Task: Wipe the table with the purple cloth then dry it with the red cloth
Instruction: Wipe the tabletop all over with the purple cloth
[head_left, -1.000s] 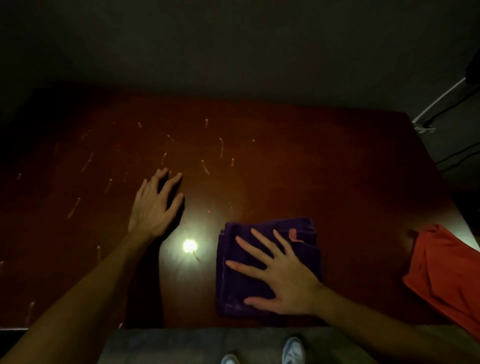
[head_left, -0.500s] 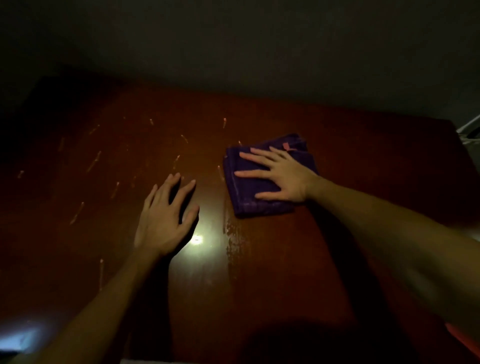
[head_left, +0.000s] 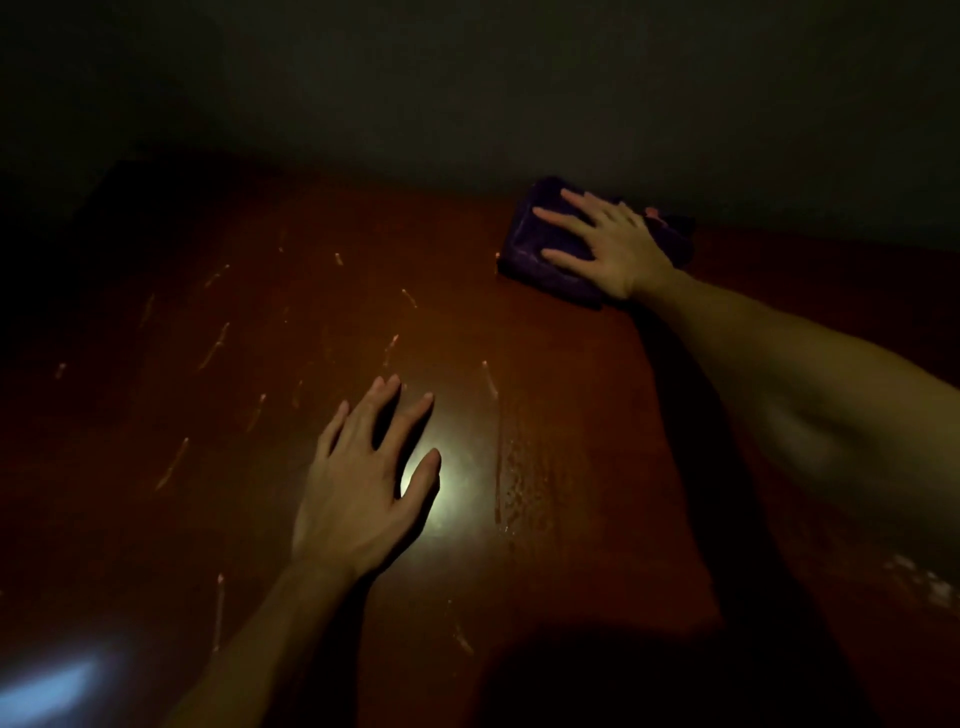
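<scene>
Head camera looks down across a dark reddish-brown polished wooden table (head_left: 597, 415) in a dim room. Nearest the viewer, at the bottom left corner, a pale bluish glare (head_left: 49, 686) lies on the table edge. From there the left forearm runs up to the left hand (head_left: 363, 488), which rests flat on the wood with its fingers straight and slightly spread, holding nothing. Just right of its thumb a bright round reflection of a light (head_left: 441, 493) shines on the surface. Right of that glare, a narrow strip of wet, beaded film (head_left: 519, 483) runs away from the viewer along the table. Thin pale streaks (head_left: 213, 345) are scattered over the left and middle part of the tabletop, most of them slanted. At the right edge a few small whitish flecks (head_left: 930, 582) show on the wood.

Farther off, the bare right forearm stretches from the right side of the frame toward the far edge of the table. The right hand (head_left: 613, 244) lies palm down on the folded dark purple terry cloth (head_left: 540, 254), fingers straight and fanned out, pressing the cloth onto the table rather than gripping it. The cloth sits at the far edge of the table, right of centre, with a small pinkish tag (head_left: 655, 214) showing just beyond the hand. Behind the table a dark grey wall (head_left: 467, 93) fills the top of the view.
</scene>
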